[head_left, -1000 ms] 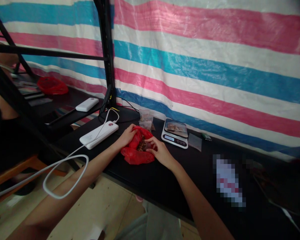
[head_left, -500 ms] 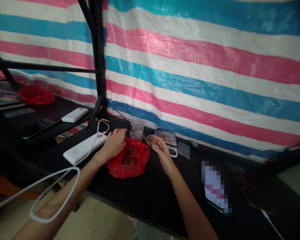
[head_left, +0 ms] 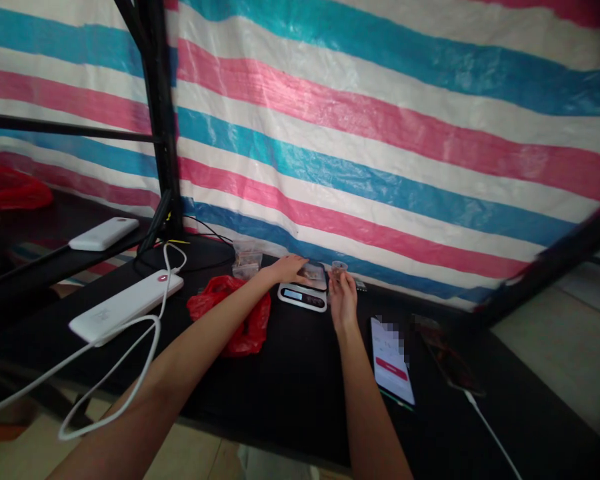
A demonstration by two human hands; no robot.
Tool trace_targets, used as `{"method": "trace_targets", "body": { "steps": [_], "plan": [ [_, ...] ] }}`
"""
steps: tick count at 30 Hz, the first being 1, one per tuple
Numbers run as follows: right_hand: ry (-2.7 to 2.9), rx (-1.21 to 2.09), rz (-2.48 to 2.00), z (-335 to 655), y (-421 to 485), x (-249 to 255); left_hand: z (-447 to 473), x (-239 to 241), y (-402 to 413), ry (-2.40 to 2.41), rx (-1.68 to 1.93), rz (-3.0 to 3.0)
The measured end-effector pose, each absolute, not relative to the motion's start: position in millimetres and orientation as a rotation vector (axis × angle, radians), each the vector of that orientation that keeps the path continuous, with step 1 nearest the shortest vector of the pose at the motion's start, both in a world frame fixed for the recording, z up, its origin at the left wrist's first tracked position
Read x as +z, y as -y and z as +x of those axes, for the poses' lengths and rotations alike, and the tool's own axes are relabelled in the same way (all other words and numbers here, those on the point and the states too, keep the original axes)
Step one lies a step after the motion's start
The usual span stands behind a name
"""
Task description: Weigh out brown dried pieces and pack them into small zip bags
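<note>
In the head view, my right hand [head_left: 343, 293] is closed around a small clear plastic cup [head_left: 339, 267], held upright just right of the scale. Some brownish bits show inside the cup. My left hand [head_left: 289, 268] reaches over the left part of the weighing plate of a small white digital scale [head_left: 303, 298], fingers stretched out. A clear plastic bag [head_left: 311, 273] lies on that plate beside the fingertips; whether they touch it is unclear. Under my left forearm sits an open red plastic bag [head_left: 254, 328], partly hidden by the arm.
Small clear bags [head_left: 247, 257] stand behind the red bag. A white power bank [head_left: 125, 307] with a looping cable [head_left: 157, 333] lies at left. A lit phone [head_left: 391, 363] and a darker phone [head_left: 450, 357] on a cable lie at right. Striped sheeting [head_left: 380, 167] backs the table.
My left hand has left the red bag and moved right to the scale. My right hand has carried the cup to the scale's right side. The view has turned right.
</note>
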State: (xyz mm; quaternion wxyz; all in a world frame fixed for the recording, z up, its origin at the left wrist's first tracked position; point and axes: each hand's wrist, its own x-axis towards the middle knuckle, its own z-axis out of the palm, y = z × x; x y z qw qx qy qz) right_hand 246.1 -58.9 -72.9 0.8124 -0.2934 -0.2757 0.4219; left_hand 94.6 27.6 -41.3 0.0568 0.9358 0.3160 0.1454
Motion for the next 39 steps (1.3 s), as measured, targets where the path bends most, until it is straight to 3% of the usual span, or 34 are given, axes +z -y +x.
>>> {"method": "trace_targets", "body": {
  "steps": [9,21,32,39],
  "plan": [
    [0.618,0.798,-0.748,253,55,-71,116,-49,-20,-1.008,0.706,2.693],
    [0.854,0.642,-0.721,255,68,-48,125,-41,10,-0.436,0.839,1.795],
    [1.073,0.428,-0.797,251,72,-46,121,-42,11,-0.395,0.822,1.762],
    [0.841,0.244,-0.911,256,71,-47,111,-34,1,-0.476,0.891,1.956]
  ]
}}
